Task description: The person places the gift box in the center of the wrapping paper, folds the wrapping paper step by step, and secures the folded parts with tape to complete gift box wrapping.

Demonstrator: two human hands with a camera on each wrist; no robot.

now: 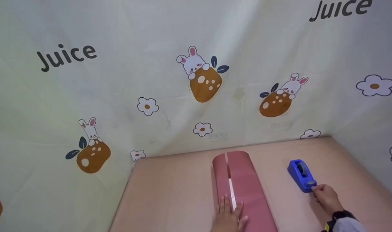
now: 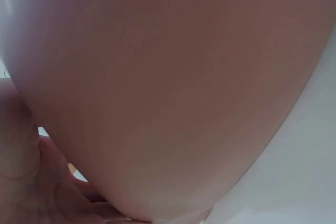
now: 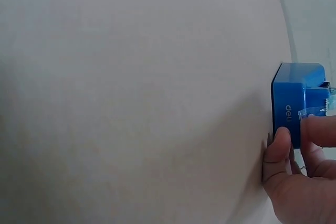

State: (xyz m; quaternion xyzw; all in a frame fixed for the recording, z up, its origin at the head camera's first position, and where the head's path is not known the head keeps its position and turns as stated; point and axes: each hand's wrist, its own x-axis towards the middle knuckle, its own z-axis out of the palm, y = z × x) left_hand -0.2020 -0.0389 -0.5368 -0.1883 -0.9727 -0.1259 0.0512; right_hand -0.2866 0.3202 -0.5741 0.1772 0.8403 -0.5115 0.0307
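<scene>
Pink wrapping paper (image 1: 255,193) lies folded over from both sides, its two edges almost meeting along a narrow gap where a white strip (image 1: 232,190) shows. My left hand (image 1: 226,219) rests across that gap with its fingers spread on the paper; in the left wrist view the hand (image 2: 47,182) is partly cut off at the lower left. A blue tape dispenser (image 1: 300,175) stands to the right of the paper. At its front end my right hand (image 1: 328,196) pinches the end of the clear tape (image 3: 312,112), the fingers close to the dispenser's front face.
A light brown tabletop (image 1: 170,190) lies under everything. Behind it and at both sides hang pale curtains (image 1: 163,74) printed with rabbits, fruit, flowers and the word Juice. The table's back edge runs just beyond the paper's far end.
</scene>
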